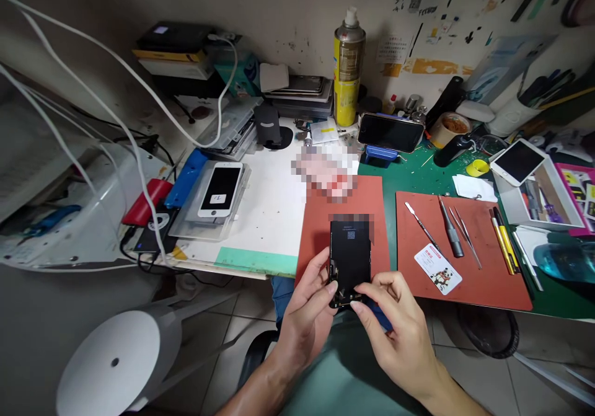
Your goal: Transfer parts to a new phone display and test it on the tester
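White phone [221, 190] lay at left on plastic box [183, 221]. My left hand [307, 314] gripped black phone panel [349, 255] by its left edge, thumb on upward face, at near edge of red mat [316, 221]. My right hand [395, 317]: thumb and index finger close together at panel's lower right corner; whether pinching, I could not tell. Farther right, on second mat [488, 289]: card [437, 269], then tweezers [467, 239].

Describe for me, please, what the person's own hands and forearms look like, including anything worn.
The left hand and right hand are ungloved, with no visible rings, watches or markings. The left forearm and right forearm are sleeveless where they show. Between them is a muted green garment.
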### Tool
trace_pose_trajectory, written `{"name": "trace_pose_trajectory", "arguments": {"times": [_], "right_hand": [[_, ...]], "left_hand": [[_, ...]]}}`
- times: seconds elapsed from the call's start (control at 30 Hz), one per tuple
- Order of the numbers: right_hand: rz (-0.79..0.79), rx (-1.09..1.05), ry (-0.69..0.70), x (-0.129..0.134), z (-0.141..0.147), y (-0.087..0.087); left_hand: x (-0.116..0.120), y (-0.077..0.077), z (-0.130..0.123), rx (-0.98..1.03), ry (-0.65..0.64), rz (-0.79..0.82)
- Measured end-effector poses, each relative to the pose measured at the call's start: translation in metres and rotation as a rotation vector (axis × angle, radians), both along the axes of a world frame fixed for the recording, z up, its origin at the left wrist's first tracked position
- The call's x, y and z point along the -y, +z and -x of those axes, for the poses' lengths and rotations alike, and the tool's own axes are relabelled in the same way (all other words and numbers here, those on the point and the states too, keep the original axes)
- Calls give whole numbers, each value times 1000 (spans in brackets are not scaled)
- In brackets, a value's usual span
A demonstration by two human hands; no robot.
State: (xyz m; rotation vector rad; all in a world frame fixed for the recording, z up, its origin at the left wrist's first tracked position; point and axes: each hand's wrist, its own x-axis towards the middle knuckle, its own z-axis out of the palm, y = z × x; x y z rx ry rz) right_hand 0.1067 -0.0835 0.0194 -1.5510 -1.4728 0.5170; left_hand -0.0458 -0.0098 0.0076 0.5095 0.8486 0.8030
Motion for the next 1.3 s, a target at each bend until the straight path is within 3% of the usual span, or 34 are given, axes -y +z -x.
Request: {"name": "trace_pose_trajectory", "arguments": {"times": [0.37,0.5,0.63,0.73,0.8,1.3], "right_hand": [[-99,41,132,3,3,3],[-150,12,28,3,-1,4],[6,-293,-293,-11,-8,7],[174,-671,-286,-27,-13,12],[238,-812,-239,-35,-14,16],[269,-875,-242,-41,-20,25]], "left_hand": [[2,1,-1,4,-5,46],[4,-6,2,5,-1,-5],[10,-17,9,-15,-40,-19],[19,-25,12,-25,-61,-7],[25,-27,13,-39,-43,2],[32,-16,3,-149,-30,-44]]}}
